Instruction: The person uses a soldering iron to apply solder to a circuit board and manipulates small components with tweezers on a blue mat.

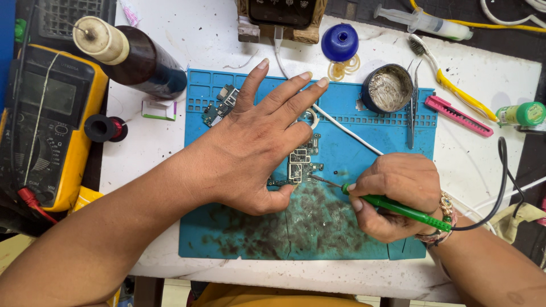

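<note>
My left hand [259, 142] lies flat with fingers spread on the blue work mat [364, 142], thumb pressing beside a small phone circuit board [300, 165] and holding it down. My right hand [395, 196] grips a green-handled soldering iron [398, 207], its metal tip touching the board's right edge. A black cable runs from the iron's rear toward the right. Another small circuit board [220, 105] rests at the mat's upper left, next to my left fingers.
A yellow multimeter [48, 119] and dark bottle [133, 57] stand at left. At the back of the mat are a round tin of metal wool [388, 88], tweezers [412, 108], a blue cap [339, 41], a syringe [424, 23], a pink cutter [458, 115] and a white cable [347, 132].
</note>
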